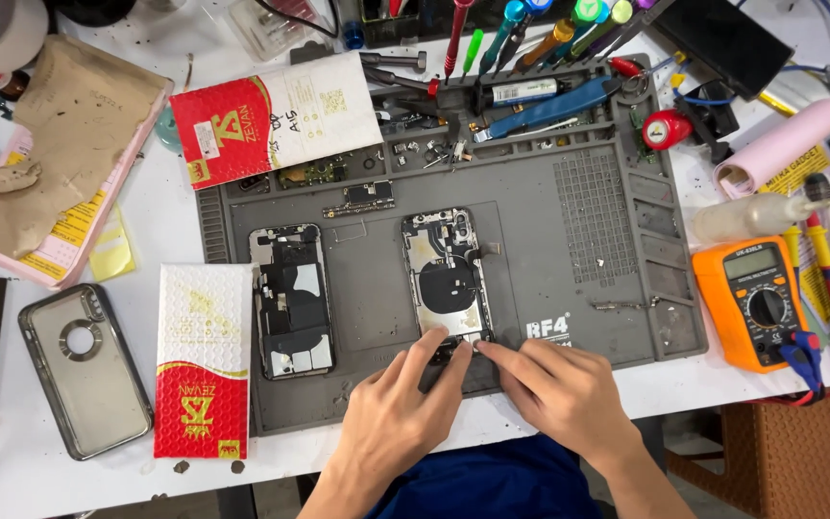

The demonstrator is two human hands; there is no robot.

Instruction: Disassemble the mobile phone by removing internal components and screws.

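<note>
Two opened phone housings lie on a grey repair mat (549, 259). The right housing (445, 274) shows a round black coil and metal frame. My left hand (398, 408) and my right hand (554, 389) meet at its lower end, fingertips touching the bottom edge. Whether a small part is pinched between the fingers is hidden. The left housing (292, 300) lies untouched beside it, with a small circuit board (369, 198) above.
A red and white bubble envelope (204, 373) and a phone case (84, 370) lie left of the mat. An orange multimeter (759, 303) sits at the right. Screwdrivers and tools (521, 58) crowd the mat's far edge. Another red and white packet (276, 117) leans at the top left.
</note>
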